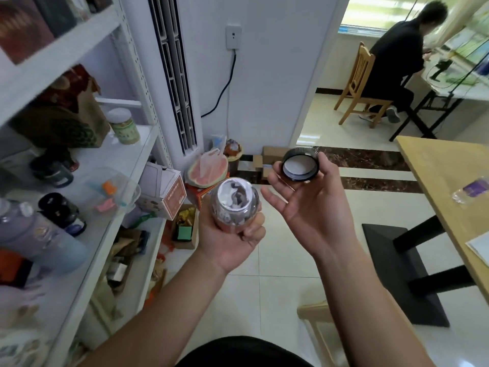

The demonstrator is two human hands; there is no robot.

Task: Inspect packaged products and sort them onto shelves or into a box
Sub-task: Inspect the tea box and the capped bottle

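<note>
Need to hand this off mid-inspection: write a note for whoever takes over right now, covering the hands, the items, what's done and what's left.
Left hand grips the clear jar, its open mouth toward the camera. A white seal looks torn, and the contents are unclear.
Right hand pinches the black lid at its fingertips, inside facing up.
Both are held over the floor, beside the white shelves.
Done: lid is off.
Left: finish the check, put the lid on again, then shelve or box the jar.
</note>
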